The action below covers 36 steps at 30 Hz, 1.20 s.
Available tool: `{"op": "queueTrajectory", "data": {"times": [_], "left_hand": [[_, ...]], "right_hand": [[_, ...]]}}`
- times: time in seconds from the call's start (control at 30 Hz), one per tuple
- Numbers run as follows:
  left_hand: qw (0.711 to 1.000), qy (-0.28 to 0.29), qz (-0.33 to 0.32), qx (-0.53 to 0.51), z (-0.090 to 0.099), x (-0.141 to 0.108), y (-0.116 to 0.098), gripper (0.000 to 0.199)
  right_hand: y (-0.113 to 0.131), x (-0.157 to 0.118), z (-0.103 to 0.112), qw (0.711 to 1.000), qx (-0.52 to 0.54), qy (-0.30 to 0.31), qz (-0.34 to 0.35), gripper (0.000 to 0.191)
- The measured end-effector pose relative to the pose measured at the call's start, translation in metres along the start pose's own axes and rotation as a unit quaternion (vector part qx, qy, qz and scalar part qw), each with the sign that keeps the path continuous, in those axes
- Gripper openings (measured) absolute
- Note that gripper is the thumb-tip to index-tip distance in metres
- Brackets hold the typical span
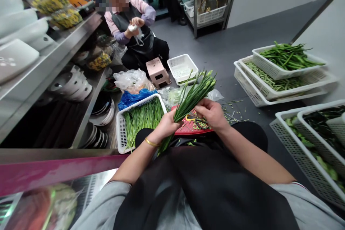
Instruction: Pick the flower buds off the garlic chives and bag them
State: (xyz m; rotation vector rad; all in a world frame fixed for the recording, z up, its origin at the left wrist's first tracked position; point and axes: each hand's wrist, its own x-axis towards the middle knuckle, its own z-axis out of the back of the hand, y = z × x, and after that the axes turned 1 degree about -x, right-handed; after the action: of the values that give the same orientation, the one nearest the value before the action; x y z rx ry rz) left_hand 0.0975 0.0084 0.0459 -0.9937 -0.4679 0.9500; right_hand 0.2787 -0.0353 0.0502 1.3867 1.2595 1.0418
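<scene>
A bunch of long green stems with pale buds [192, 99] slants up to the right in front of me. My left hand [169, 125], below a gold bracelet on the wrist, is wrapped round its lower part. At the right side of the bunch my right hand [211, 114] has its fingers bent together; what they hold, if anything, is too small to tell. Below the hands lies a red tray [185, 129] with cut green bits and dark-handled scissors [201, 124]. A white basket [122, 133] of similar green stems stands to the left.
Ahead, a seated person [132, 25] handles something white beside a pink stool [157, 72] and a white basket [183, 65]. Plastic bags [133, 81] lie nearer. Metal shelves [54, 61] with dishes line the left. Stacked vegetable baskets [249, 82] stand at the right.
</scene>
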Motion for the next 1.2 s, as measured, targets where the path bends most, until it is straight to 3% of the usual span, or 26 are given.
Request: {"op": "queueTrajectory", "data": {"times": [0.07,0.13,0.17,0.2,0.27,0.37,0.47,0.57,0.7,0.83,1.0,1.1,1.2], "left_hand": [[1.0,0.01,0.008,-0.008,0.007,0.001,0.005,0.019],[0.999,0.017,0.031,-0.017,0.017,0.002,0.012,0.017],[0.999,0.016,0.044,-0.02,0.022,0.002,0.015,0.016],[0.998,0.014,0.055,-0.021,0.027,0.002,0.017,0.016],[0.998,0.006,0.063,-0.012,0.031,0.0,0.019,0.017],[0.999,-0.008,0.039,0.031,0.027,-0.003,0.015,0.018],[0.995,-0.017,0.022,0.093,0.018,-0.007,0.011,0.023],[0.992,-0.027,0.025,0.119,0.013,-0.01,0.012,0.026],[0.997,-0.017,0.056,0.045,0.017,-0.008,0.018,0.02],[0.996,-0.004,0.091,-0.004,0.02,-0.005,0.022,0.018],[0.992,0.024,0.11,-0.059,0.021,-0.002,0.017,0.019],[0.982,0.061,0.134,-0.12,0.021,-0.002,0.015,0.021],[0.96,0.134,0.152,-0.192,0.019,-0.003,0.016,0.024]], "right_hand": [[0.012,-0.016,0.016,0.977,-0.096,0.187,-0.028,0.019],[0.025,-0.033,0.033,0.906,-0.141,0.392,-0.074,0.017],[0.031,-0.04,0.04,0.875,-0.162,0.449,-0.082,0.017],[0.037,-0.045,0.046,0.865,-0.198,0.456,-0.072,0.02],[0.046,-0.043,0.054,0.89,-0.306,0.338,-0.001,0.032],[0.053,-0.018,0.052,0.912,-0.39,0.068,0.106,0.041],[0.052,0.014,0.043,0.928,-0.347,-0.054,0.122,0.045],[0.045,0.029,0.04,0.965,-0.248,-0.029,0.078,0.04],[0.031,0.019,0.046,0.991,-0.12,0.055,0.019,0.033],[0.02,0.004,0.052,0.981,-0.179,0.06,0.034,0.025],[0.021,-0.001,0.057,0.927,-0.337,0.03,0.162,0.013],[0.022,-0.002,0.058,0.938,-0.306,0.041,0.157,0.016],[0.016,-0.001,0.055,0.955,-0.262,0.007,0.141,0.022]]}}
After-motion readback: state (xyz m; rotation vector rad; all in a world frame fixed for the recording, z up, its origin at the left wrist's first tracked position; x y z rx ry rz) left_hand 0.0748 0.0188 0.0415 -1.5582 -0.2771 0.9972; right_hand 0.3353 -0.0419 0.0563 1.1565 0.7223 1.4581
